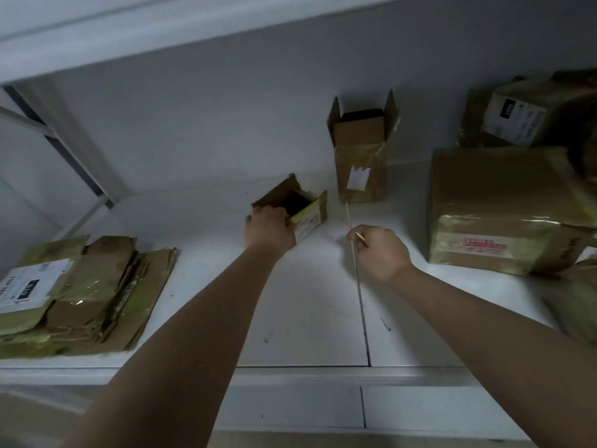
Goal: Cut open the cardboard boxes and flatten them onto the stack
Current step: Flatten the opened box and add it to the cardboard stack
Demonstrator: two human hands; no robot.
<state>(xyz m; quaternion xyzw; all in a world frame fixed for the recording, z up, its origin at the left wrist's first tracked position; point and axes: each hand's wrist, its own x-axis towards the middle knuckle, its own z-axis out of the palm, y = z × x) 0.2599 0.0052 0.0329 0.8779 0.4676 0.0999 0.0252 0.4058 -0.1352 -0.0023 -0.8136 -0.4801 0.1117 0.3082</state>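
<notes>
Cardboard fills our left hand (269, 229), gripping the small open box (295, 210) mid-frame, while our right hand (379, 252) pinches a thin cutter (361, 238).

A small open cardboard box (302, 210) lies tilted on the white shelf (303, 318), its dark inside facing up and back, gripped at its near edge. Behind it to the right a taller taped box (361, 160) stands upright with its top flaps raised. At far left lies the stack of flattened boxes (77, 292), and at right sit larger sealed taped boxes (497, 205).
</notes>
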